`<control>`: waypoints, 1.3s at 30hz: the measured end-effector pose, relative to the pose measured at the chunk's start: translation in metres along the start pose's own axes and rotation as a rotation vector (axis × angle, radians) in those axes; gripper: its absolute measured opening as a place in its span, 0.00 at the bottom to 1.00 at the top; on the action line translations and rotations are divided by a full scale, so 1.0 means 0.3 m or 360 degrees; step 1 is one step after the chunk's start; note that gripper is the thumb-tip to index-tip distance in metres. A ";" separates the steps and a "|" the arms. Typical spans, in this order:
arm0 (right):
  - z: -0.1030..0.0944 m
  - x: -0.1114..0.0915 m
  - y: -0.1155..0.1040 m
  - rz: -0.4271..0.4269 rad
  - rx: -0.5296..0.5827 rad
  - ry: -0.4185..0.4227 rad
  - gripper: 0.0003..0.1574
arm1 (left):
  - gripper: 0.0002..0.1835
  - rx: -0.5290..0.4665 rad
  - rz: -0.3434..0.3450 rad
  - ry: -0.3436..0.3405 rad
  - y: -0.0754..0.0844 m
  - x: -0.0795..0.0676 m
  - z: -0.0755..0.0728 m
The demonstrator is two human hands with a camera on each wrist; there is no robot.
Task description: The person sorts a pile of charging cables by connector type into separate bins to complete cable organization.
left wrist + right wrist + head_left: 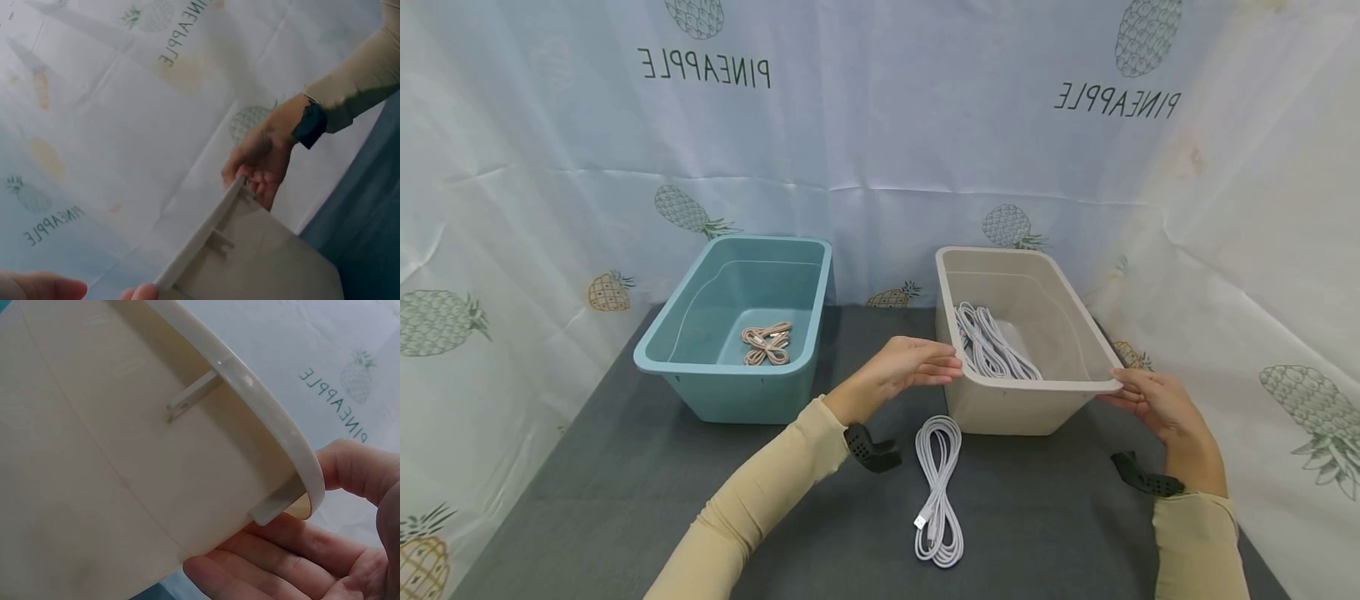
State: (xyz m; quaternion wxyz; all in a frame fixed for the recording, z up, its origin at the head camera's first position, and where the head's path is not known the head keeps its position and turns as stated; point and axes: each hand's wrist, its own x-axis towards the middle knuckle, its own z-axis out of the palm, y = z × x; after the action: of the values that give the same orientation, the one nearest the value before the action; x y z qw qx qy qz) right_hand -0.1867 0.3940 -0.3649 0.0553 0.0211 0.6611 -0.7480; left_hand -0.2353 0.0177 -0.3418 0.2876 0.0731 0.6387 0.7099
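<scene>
A beige bin [1033, 408] stands at the right of the table, with several bundled white cables [988, 342] inside along its left wall. My right hand [1157, 404] grips its front right corner; in the right wrist view the thumb [353, 465] lies over the rim and the fingers [294, 556] are beneath it. At the front left corner, my left hand [917, 367] touches the rim with nearly straight fingers. The left wrist view has its thumb [47, 286] apart from the rim. A coiled white USB cable [938, 492] lies on the table before the bin.
To the left stands a teal bin [737, 392] holding tied beige-pink cables [767, 342]. Dark grey cloth [625, 500] covers the table. A pineapple-print curtain [887, 125] hangs behind and at both sides.
</scene>
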 end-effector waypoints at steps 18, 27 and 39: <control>-0.004 0.001 -0.007 -0.0027 -0.0032 -0.0027 0.21 | 0.19 0.0186 -0.0039 0.0011 -0.171 -0.028 -0.031; 0.000 0.002 -0.003 0.0012 -0.0068 0.0004 0.21 | 0.19 0.0220 -0.0078 0.0034 -0.266 -0.042 -0.058; -0.001 0.001 0.000 0.0025 -0.0024 -0.0002 0.21 | 0.15 0.0269 -0.0180 0.0123 -0.374 -0.053 -0.078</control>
State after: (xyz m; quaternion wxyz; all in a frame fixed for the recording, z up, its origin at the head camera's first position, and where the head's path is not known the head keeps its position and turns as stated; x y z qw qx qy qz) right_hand -0.1869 0.3942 -0.3648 0.0616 0.0255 0.6665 -0.7425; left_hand -0.1978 -0.0085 -0.4482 0.2951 0.0337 0.7101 0.6384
